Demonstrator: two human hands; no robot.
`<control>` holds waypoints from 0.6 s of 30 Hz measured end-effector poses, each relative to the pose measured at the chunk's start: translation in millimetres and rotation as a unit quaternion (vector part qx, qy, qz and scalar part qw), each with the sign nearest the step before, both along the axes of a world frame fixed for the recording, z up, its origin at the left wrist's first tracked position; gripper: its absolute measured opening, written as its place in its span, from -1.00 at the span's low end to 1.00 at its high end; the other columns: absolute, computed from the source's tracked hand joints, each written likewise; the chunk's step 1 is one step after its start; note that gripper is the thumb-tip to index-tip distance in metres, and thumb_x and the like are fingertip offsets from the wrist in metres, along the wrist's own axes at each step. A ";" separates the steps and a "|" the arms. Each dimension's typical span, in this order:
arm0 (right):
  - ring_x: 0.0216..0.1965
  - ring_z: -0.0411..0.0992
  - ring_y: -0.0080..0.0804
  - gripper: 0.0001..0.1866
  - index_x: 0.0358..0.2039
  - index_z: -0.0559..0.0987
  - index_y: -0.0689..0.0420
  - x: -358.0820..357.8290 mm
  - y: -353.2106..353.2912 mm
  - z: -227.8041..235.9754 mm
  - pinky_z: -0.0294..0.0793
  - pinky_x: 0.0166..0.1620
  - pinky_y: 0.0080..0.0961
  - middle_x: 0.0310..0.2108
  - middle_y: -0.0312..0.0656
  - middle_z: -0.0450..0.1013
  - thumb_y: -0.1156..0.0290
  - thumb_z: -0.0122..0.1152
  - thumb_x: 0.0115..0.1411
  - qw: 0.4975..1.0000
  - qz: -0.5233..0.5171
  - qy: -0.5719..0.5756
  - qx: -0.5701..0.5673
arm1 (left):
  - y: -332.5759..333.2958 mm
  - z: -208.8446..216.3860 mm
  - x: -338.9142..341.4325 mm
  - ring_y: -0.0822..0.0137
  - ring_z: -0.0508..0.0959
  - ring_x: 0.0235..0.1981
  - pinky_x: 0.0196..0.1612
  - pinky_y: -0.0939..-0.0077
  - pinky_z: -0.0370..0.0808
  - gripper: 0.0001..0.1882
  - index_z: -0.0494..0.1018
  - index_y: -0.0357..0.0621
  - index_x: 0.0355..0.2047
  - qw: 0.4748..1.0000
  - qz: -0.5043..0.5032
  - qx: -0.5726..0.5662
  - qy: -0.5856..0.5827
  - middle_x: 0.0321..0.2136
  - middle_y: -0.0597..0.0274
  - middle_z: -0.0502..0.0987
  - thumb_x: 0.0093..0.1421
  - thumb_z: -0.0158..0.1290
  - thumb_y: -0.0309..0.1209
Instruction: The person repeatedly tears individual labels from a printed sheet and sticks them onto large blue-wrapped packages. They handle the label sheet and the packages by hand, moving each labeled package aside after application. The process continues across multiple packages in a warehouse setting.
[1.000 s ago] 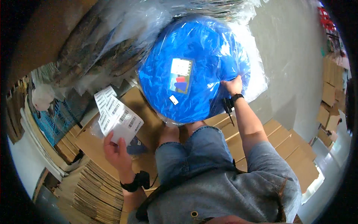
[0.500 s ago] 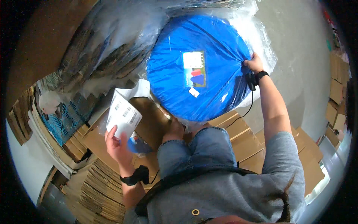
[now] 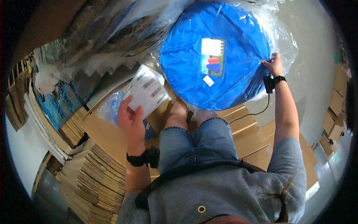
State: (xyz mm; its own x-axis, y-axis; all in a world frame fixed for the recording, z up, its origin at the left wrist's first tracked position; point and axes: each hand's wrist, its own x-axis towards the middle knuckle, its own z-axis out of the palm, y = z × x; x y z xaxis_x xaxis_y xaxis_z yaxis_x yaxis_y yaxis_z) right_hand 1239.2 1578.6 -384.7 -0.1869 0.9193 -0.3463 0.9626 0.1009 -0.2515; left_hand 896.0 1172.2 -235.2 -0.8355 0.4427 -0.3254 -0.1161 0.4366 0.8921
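Observation:
A large round blue fabric bag [image 3: 186, 80], flat like a disc and wrapped in clear plastic, leans before my knees. On its face are a picture card [image 3: 212, 56] and a small white tag [image 3: 208, 80]. My right hand [image 3: 274, 65] grips its gathered edge at the right, fingers closed on the fabric and plastic. My left hand [image 3: 132, 115] holds a sheet of white printed labels [image 3: 149, 89] between thumb and fingers, to the left of the bag. The sheet's lower end is hidden behind the fingers.
Flattened cardboard [image 3: 104, 130] lies under and around my legs, with a clear plastic-wrapped blue item [image 3: 112, 108] on it. Stacked cardboard sheets [image 3: 99, 179] stand at lower left, near a blue wire crate [image 3: 69, 100]. Plastic-covered goods [image 3: 123, 41] rise at upper left; boxes [image 3: 335, 97] line the right.
The bag and my right hand have shifted up and to the right in view. My left hand has brought the label sheet rightward, closer to the bag, and tilted it.

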 end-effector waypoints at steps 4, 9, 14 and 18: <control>-0.22 0.43 -0.19 -0.28 -0.09 0.32 0.18 11.2 -17.3 15.8 0.41 -0.19 -0.38 -0.25 0.00 0.43 0.33 0.46 -0.30 0.998 0.003 0.025 0.055 | -15.2 -13.7 -17.3 0.42 0.41 -0.25 -0.21 0.60 0.37 -0.58 0.26 -0.28 -0.05 0.999 -0.034 -0.017 0.002 -0.21 0.14 0.38 0.03 0.00 -0.63; -0.24 0.45 -0.29 -0.58 -0.19 0.44 0.19 72.4 -2.6 38.8 0.42 -0.20 -0.43 -0.26 -0.08 0.45 0.40 0.30 -0.11 0.969 -0.186 -0.046 0.156 | -31.4 -18.0 -34.8 0.40 0.43 -0.25 -0.21 0.60 0.39 -0.57 0.24 -0.27 -0.03 0.999 -0.040 0.020 0.008 -0.22 0.15 0.41 0.04 0.00 -0.63; -0.28 0.45 -0.29 -0.70 -0.20 0.47 0.15 -8.8 -50.0 61.0 0.41 -0.20 -0.45 -0.29 -0.09 0.47 0.43 0.15 -0.01 0.982 -0.008 0.119 0.144 | -34.9 -16.4 -41.8 0.37 0.44 -0.25 -0.19 0.59 0.38 -0.56 0.24 -0.27 -0.03 0.998 -0.029 0.064 -0.001 -0.21 0.12 0.41 0.04 0.00 -0.63; -0.01 0.26 -0.13 -0.58 -0.08 0.41 0.06 -134.4 -147.2 62.8 0.27 -0.01 -0.36 -0.04 -0.04 0.30 0.34 0.15 -0.01 0.938 0.305 0.165 0.020 | -37.7 -20.4 -44.9 0.35 0.44 -0.24 -0.18 0.57 0.38 -0.57 0.23 -0.28 -0.03 0.995 -0.065 0.063 0.048 -0.21 0.10 0.42 0.05 -0.02 -0.62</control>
State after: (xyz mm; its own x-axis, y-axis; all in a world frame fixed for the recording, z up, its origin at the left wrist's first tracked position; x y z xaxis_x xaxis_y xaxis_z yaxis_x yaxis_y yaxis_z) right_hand 1104.8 1431.3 -321.9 -0.7727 0.6181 -0.1444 0.5938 0.6234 -0.5087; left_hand 851.1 1134.5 -255.6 -0.7928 0.5819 -0.1811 0.0234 0.3260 0.9451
